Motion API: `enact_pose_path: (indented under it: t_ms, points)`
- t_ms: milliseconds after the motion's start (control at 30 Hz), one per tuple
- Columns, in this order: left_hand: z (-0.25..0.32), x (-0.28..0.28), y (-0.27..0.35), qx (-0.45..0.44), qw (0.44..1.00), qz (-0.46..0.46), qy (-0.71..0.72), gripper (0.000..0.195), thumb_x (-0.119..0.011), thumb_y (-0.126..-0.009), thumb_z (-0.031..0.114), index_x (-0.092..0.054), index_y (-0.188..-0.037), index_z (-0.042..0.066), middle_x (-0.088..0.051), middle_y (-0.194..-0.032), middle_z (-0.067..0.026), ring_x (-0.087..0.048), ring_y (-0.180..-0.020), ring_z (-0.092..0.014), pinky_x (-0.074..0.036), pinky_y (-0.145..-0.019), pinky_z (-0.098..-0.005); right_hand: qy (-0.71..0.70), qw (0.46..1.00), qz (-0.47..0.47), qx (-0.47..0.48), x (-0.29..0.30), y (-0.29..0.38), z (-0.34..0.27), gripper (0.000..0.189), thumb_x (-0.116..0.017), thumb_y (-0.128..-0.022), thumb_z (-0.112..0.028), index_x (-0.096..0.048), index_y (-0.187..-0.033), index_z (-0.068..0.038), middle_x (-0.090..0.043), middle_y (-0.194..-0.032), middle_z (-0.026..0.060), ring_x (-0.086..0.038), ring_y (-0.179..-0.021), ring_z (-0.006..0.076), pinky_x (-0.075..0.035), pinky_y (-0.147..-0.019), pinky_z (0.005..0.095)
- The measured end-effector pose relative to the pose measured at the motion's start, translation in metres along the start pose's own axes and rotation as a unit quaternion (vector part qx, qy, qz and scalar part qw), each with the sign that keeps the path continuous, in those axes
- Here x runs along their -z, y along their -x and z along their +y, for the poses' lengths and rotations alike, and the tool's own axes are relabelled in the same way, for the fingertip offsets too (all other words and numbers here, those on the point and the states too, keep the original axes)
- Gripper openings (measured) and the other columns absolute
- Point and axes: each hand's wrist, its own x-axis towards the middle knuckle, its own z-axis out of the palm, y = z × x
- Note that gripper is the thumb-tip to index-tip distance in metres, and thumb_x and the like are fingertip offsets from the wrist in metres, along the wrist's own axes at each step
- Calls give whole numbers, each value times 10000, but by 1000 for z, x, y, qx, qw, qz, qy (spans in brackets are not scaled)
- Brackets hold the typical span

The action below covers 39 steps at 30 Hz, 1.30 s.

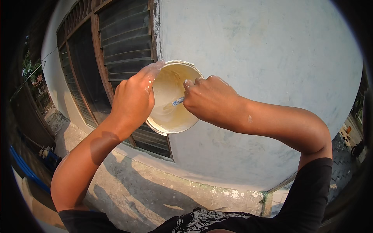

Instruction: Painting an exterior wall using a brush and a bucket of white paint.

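My left hand (135, 96), spotted with white paint, grips the left rim of a round paint bucket (182, 129) held up before the wall, its mouth facing me. Whitish paint coats the inside. My right hand (211, 102), also paint-spotted, is closed at the bucket's right side, around a tool with a blue and white handle (178, 101) that reaches into the bucket. The far end of that tool lies against the paint and is hard to make out; it may be a brush.
A pale painted wall (262, 58) rises in front. To the left is a wood-framed louvre window (125, 43). Below runs a concrete floor (140, 186) with white paint drops near the wall's foot. Blue pipe-like things (29, 171) lie at the far left.
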Motion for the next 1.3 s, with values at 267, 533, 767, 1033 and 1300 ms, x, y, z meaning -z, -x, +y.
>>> enact_pose_path:
  t_ms: [267,533,767,1033,1300]
  points:
    - [8,-4,-12,1,1000,-6,13,520,-572,-862,-87,-626,-1360,53,-689,-1278,-172,-706,-977,-428,-603,-871,-489,-19,999,-23,23,-27,-18,-2,50,-748,-755,-40,-765,-780,0,-713,-915,176,-739,-771,292,-593,-617,394]
    - [-13,-15,-34,76,993,-42,86,534,-492,-835,-115,-627,-1342,-19,-699,-1210,-266,-678,-1127,-431,-536,-1010,-442,-147,971,-115,-153,5,-14,30,132,-669,-823,-92,-762,-783,-8,-736,-900,195,-708,-665,323,-558,-613,424]
    - [-34,4,-85,239,937,-192,167,540,-444,-758,-111,-695,-1232,-50,-756,-937,-193,-742,-712,-239,-595,-556,-358,-309,905,-52,-289,13,19,81,325,-704,-910,-269,-762,-994,39,-688,-753,159,-646,-707,245,-515,-682,387]
    - [-77,-3,-144,225,894,-218,321,555,-494,-731,-98,-678,-1255,-94,-731,-815,-133,-615,-486,-129,-482,-376,-274,-457,814,33,-358,28,38,133,355,-588,-1063,-336,-682,-923,-24,-453,-691,-28,-341,-634,113,-332,-571,323]
    - [-84,-22,-242,205,883,-217,361,578,-514,-721,-63,-663,-1279,-82,-669,-689,-105,-538,-401,-129,-450,-350,-275,-432,777,228,-397,37,18,220,344,-542,-1094,-263,-714,-1005,21,-494,-675,-19,-363,-564,65,-309,-499,250]
